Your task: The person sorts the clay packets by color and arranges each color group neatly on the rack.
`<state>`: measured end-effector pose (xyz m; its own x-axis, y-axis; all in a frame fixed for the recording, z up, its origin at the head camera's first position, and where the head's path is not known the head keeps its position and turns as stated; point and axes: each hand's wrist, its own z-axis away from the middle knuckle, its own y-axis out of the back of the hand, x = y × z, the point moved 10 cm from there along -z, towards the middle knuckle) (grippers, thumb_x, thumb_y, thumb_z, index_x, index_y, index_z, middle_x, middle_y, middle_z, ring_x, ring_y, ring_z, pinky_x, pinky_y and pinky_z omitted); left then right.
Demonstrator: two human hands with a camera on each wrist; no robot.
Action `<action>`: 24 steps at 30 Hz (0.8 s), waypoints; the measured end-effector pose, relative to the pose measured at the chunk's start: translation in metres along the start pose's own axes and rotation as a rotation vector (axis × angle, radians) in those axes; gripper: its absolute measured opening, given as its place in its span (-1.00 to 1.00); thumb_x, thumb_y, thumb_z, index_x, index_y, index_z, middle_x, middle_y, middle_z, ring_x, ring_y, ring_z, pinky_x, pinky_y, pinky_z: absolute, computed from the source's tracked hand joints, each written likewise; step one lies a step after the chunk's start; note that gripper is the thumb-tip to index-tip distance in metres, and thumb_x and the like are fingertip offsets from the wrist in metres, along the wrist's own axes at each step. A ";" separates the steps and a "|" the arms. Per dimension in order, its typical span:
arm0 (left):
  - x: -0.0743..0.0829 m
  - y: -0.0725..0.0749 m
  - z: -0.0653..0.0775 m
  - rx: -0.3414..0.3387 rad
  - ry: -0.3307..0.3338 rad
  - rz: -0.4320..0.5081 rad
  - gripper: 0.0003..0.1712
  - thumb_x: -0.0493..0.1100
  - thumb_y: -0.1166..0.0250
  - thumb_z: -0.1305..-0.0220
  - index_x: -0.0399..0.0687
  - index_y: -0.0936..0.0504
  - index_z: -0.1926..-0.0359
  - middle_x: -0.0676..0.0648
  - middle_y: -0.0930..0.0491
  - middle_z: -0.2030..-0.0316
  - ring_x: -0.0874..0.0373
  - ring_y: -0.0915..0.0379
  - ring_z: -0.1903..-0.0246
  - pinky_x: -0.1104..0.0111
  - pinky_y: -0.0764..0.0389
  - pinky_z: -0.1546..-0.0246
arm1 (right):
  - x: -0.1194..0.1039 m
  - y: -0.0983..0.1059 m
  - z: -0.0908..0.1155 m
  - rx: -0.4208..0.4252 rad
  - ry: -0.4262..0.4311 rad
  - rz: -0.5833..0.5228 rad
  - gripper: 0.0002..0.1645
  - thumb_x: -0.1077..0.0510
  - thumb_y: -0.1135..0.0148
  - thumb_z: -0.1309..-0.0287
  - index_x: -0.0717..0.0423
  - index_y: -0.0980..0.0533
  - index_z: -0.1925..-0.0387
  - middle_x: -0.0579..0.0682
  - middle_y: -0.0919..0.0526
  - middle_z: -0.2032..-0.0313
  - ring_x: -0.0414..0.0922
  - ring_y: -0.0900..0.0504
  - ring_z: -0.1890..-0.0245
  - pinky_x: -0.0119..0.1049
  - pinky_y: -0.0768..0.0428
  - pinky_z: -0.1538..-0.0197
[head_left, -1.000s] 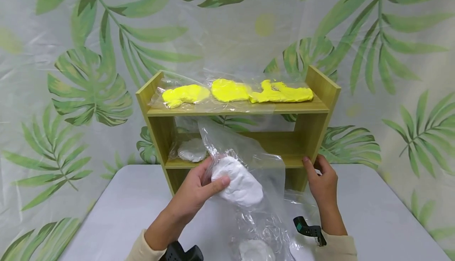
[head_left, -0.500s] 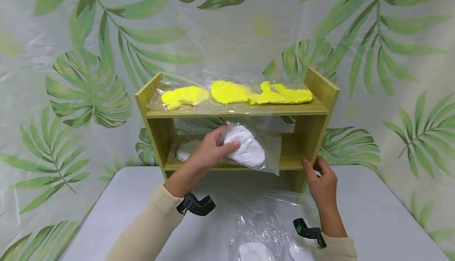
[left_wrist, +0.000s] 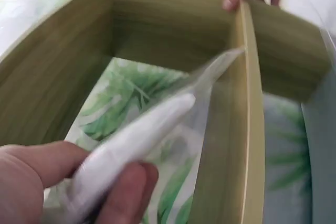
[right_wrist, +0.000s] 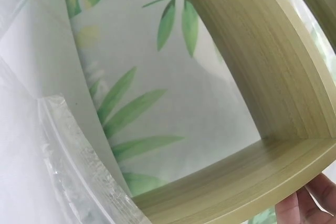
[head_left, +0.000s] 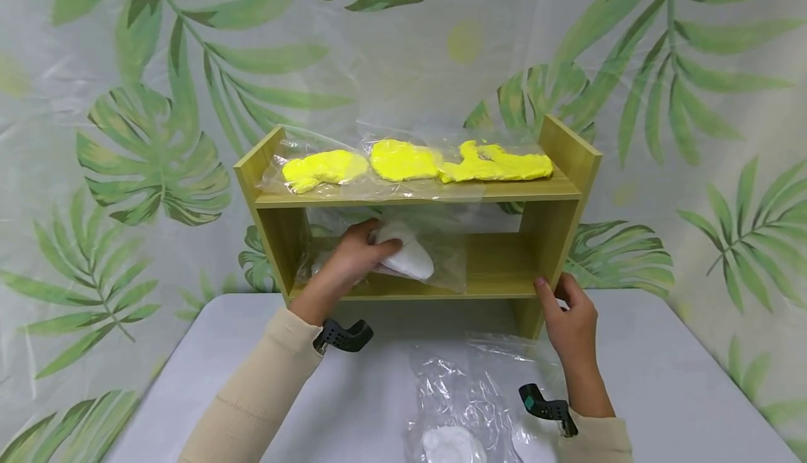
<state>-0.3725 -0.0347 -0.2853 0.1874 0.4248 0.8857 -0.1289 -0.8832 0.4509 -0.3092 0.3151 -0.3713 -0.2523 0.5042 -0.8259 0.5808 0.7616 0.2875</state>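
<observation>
Head view: apparently shelving bagged white lump [head_left: 408, 254] pinched in left hand [head_left: 358, 251], gripping rack [head_left: 553, 232] with right hand [head_left: 572, 317]; next, likely lower and release.

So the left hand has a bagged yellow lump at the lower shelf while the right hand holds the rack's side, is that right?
Not quite: in the head view, the bagged lump in the left hand is white, not yellow; the yellow lumps lie on the top shelf. It is at the lower shelf, and the right hand does hold the rack's side.
</observation>
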 end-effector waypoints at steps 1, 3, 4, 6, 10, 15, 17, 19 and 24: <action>0.002 0.004 0.000 0.031 -0.021 -0.072 -0.32 -0.02 -0.29 -0.21 -0.21 -0.37 -0.29 -0.24 -0.44 -0.12 -0.01 -0.42 0.15 0.26 -0.50 0.22 | 0.000 0.000 0.000 -0.001 -0.003 -0.001 -0.62 -0.08 -0.19 -0.29 -0.01 -0.57 -0.04 -0.05 -0.65 0.19 -0.39 -0.52 0.22 -0.63 -0.47 0.28; 0.005 0.011 0.001 0.093 -0.055 -0.205 -0.38 0.00 -0.30 -0.19 -0.23 -0.46 -0.20 -0.24 -0.51 -0.06 -0.06 -0.44 0.15 0.19 -0.51 0.20 | 0.001 0.000 0.000 -0.001 -0.008 0.003 -0.61 -0.09 -0.18 -0.29 -0.01 -0.57 -0.05 -0.05 -0.65 0.18 -0.39 -0.52 0.22 -0.64 -0.47 0.28; 0.006 0.014 0.002 0.121 -0.066 -0.264 -0.41 0.01 -0.31 -0.17 -0.23 -0.50 -0.15 -0.24 -0.54 -0.02 -0.09 -0.46 0.16 0.14 -0.51 0.19 | 0.001 0.000 0.000 -0.001 -0.010 0.006 -0.60 -0.10 -0.18 -0.29 -0.01 -0.57 -0.05 -0.05 -0.65 0.18 -0.39 -0.52 0.22 -0.64 -0.46 0.28; 0.008 0.019 0.004 0.162 -0.087 -0.360 -0.46 0.03 -0.31 -0.16 -0.22 -0.55 -0.07 -0.22 -0.58 0.02 -0.09 -0.49 0.13 0.11 -0.50 0.14 | 0.001 0.000 0.000 -0.002 -0.012 0.010 -0.60 -0.10 -0.18 -0.29 -0.01 -0.56 -0.06 -0.04 -0.65 0.18 -0.40 -0.51 0.22 -0.64 -0.46 0.27; 0.008 0.024 0.008 0.195 -0.116 -0.443 -0.62 0.02 -0.33 -0.14 -0.22 -0.59 0.22 -0.14 -0.58 0.30 -0.03 -0.46 0.33 0.16 -0.47 0.30 | 0.002 -0.001 -0.001 0.000 -0.008 0.015 -0.61 -0.09 -0.18 -0.29 -0.01 -0.56 -0.05 -0.04 -0.65 0.18 -0.40 -0.51 0.22 -0.64 -0.46 0.28; 0.004 0.026 0.010 0.171 -0.129 -0.474 -0.59 0.00 -0.35 -0.14 -0.11 -0.34 0.55 -0.01 -0.22 0.59 0.09 -0.14 0.53 0.28 -0.20 0.50 | 0.002 -0.001 -0.001 -0.001 -0.007 0.012 -0.60 -0.09 -0.17 -0.30 -0.01 -0.56 -0.06 -0.03 -0.66 0.18 -0.40 -0.51 0.21 -0.64 -0.46 0.27; 0.001 0.027 0.010 0.156 -0.111 -0.484 -0.58 0.02 -0.35 -0.15 -0.08 -0.33 0.56 0.01 -0.20 0.59 0.11 -0.12 0.53 0.30 -0.19 0.50 | 0.002 -0.001 -0.001 -0.003 -0.009 0.013 -0.60 -0.10 -0.17 -0.30 -0.01 -0.56 -0.07 -0.03 -0.66 0.17 -0.40 -0.51 0.21 -0.64 -0.46 0.26; -0.004 0.028 0.010 0.140 -0.099 -0.492 -0.56 0.02 -0.36 -0.15 -0.08 -0.31 0.58 0.01 -0.19 0.59 0.12 -0.11 0.55 0.31 -0.18 0.51 | 0.002 -0.001 -0.001 -0.005 -0.012 0.014 -0.59 -0.10 -0.16 -0.30 -0.01 -0.55 -0.07 -0.03 -0.66 0.16 -0.39 -0.51 0.20 -0.64 -0.46 0.26; -0.009 0.030 0.009 0.124 -0.100 -0.512 -0.49 0.03 -0.36 -0.16 -0.06 -0.24 0.64 0.01 -0.13 0.64 0.14 -0.03 0.60 0.32 -0.14 0.55 | 0.002 -0.001 0.000 -0.009 -0.020 0.014 -0.59 -0.10 -0.16 -0.31 -0.01 -0.55 -0.08 -0.02 -0.65 0.15 -0.38 -0.51 0.20 -0.64 -0.46 0.25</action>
<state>-0.3692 -0.0669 -0.2810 0.2892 0.7915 0.5384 0.1178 -0.5876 0.8005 -0.3103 0.3151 -0.3732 -0.2284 0.5066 -0.8314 0.5770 0.7583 0.3035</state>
